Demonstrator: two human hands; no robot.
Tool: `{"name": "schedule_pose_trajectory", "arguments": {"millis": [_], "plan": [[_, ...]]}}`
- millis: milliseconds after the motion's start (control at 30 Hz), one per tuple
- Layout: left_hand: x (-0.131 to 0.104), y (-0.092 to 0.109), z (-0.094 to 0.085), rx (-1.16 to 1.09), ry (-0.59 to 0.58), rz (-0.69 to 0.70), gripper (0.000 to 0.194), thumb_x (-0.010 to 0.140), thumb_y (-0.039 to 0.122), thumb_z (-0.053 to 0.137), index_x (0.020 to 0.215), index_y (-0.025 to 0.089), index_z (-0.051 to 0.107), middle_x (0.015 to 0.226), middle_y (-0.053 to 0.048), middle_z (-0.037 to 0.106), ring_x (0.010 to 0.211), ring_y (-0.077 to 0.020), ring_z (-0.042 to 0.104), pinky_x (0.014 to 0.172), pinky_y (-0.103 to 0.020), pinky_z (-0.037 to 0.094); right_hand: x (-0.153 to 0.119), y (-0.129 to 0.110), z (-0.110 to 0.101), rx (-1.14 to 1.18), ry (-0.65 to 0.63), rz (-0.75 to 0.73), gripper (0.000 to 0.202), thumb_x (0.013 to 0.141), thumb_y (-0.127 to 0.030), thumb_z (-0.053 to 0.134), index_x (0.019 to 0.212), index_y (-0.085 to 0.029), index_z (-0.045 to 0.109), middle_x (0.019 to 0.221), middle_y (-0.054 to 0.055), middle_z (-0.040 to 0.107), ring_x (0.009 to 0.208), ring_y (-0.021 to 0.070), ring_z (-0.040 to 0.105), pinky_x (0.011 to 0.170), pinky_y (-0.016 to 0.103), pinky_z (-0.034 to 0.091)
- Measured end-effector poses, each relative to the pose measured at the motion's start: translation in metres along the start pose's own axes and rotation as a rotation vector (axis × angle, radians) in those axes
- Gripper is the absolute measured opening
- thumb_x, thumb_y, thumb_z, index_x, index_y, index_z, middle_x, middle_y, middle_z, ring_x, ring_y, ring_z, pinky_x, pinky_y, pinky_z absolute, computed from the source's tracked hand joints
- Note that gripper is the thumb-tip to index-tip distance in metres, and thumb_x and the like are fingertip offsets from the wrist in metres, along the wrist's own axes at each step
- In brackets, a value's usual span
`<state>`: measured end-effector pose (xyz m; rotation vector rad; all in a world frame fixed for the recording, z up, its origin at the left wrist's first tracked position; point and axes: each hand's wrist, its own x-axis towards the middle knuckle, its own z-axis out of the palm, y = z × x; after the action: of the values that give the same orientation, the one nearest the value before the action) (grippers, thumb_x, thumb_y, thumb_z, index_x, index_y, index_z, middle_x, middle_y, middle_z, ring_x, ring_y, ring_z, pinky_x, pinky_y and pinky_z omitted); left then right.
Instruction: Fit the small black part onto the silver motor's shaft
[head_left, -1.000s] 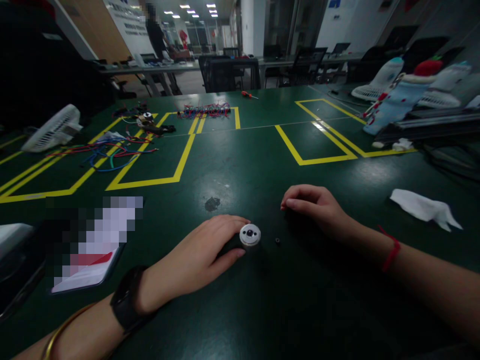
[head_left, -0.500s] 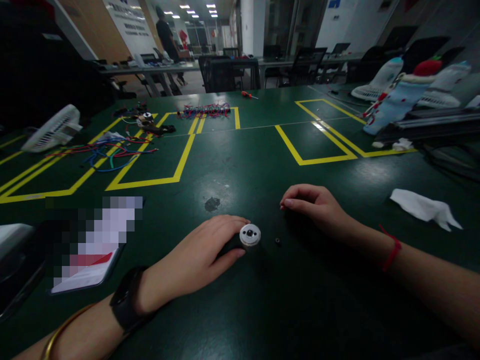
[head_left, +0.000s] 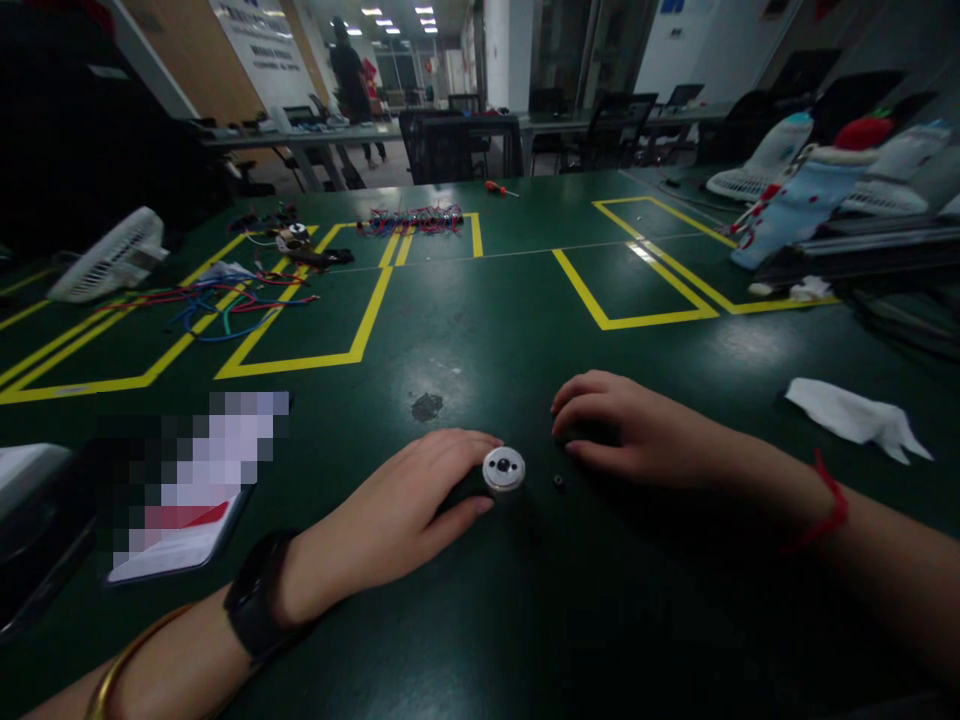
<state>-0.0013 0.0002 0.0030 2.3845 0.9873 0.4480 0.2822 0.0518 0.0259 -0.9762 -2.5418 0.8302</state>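
My left hand [head_left: 420, 495] rests on the green table, thumb on one side and fingers on the other of a short round metal part [head_left: 503, 466]. The part's silver face points up and shows a dark centre and two smaller holes. To its right a tiny dark ring-shaped piece [head_left: 558, 481] lies on the tabletop. Just beyond that piece is my right hand [head_left: 626, 425], palm down, with fingers curved and thumb apart. Nothing shows in the right hand, though its palm is hidden.
A phone [head_left: 199, 500] lies left of my left forearm. Farther back are loose coloured wires [head_left: 225, 305], a bundle of wired parts [head_left: 412, 220] and a screwdriver [head_left: 498, 189]. A crumpled tissue [head_left: 855, 412] and a light-blue bottle [head_left: 799, 205] are on the right. A person [head_left: 349, 80] stands in the background.
My right hand has turned more palm down, its thumb lowering away from the fingers towards the tiny piece. My left hand keeps its place at the round metal part.
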Motion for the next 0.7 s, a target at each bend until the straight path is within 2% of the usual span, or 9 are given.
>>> {"name": "schedule_pose_trajectory", "arguments": {"millis": [100, 233, 300, 400, 467, 700], "plan": [[0.0, 0.001, 0.0, 0.0, 0.004, 0.0, 0.045, 0.091, 0.018, 0.059, 0.134, 0.026, 0.045, 0.13, -0.006, 0.056, 0.117, -0.0248, 0.054, 0.101, -0.045, 0.045, -0.003, -0.005, 0.001, -0.13, -0.041, -0.041, 0.024, 0.076, -0.033, 0.074, 0.1, -0.026, 0.073, 0.124, 0.008, 0.058, 0.118, 0.0309, 0.049, 0.101, 0.053, 0.037], [0.001, 0.002, 0.0, -0.011, 0.002, -0.007, 0.044, 0.091, 0.018, 0.059, 0.132, 0.026, 0.047, 0.129, -0.006, 0.057, 0.116, -0.0248, 0.055, 0.1, -0.044, 0.046, -0.004, -0.009, 0.01, -0.119, -0.065, -0.082, 0.013, 0.081, -0.035, 0.071, 0.092, -0.029, 0.075, 0.131, 0.006, 0.053, 0.128, 0.0316, 0.041, 0.104, 0.056, 0.032], [0.001, 0.002, 0.0, -0.014, 0.004, -0.008, 0.042, 0.091, 0.018, 0.059, 0.131, 0.026, 0.047, 0.129, -0.006, 0.057, 0.116, -0.0249, 0.055, 0.1, -0.045, 0.046, -0.003, -0.012, 0.015, -0.085, 0.008, -0.089, 0.01, 0.084, -0.033, 0.069, 0.091, -0.028, 0.074, 0.129, 0.006, 0.054, 0.127, 0.03, 0.042, 0.104, 0.053, 0.034], [0.001, 0.002, 0.001, -0.008, 0.011, -0.004, 0.041, 0.091, 0.019, 0.059, 0.13, 0.026, 0.048, 0.129, -0.006, 0.057, 0.116, -0.0248, 0.055, 0.101, -0.044, 0.046, 0.001, -0.023, 0.02, -0.021, 0.234, -0.096, 0.012, 0.085, -0.03, 0.068, 0.096, -0.025, 0.072, 0.125, 0.008, 0.056, 0.122, 0.0267, 0.047, 0.102, 0.046, 0.039], [0.001, 0.001, 0.001, -0.005, 0.022, 0.006, 0.039, 0.091, 0.019, 0.059, 0.128, 0.025, 0.049, 0.128, -0.006, 0.058, 0.115, -0.0251, 0.055, 0.1, -0.044, 0.046, 0.004, -0.032, 0.022, -0.018, 0.336, -0.126, 0.012, 0.086, -0.029, 0.068, 0.097, -0.025, 0.072, 0.123, 0.008, 0.058, 0.12, 0.0266, 0.049, 0.102, 0.045, 0.04], [0.001, -0.001, 0.004, 0.024, 0.039, 0.013, 0.036, 0.09, 0.021, 0.06, 0.124, 0.024, 0.05, 0.124, -0.007, 0.06, 0.111, -0.0259, 0.058, 0.098, -0.044, 0.048, 0.011, -0.05, 0.03, -0.15, 0.362, -0.153, 0.015, 0.087, -0.033, 0.066, 0.099, -0.028, 0.073, 0.127, 0.009, 0.058, 0.123, 0.0301, 0.045, 0.1, 0.05, 0.036]]}}
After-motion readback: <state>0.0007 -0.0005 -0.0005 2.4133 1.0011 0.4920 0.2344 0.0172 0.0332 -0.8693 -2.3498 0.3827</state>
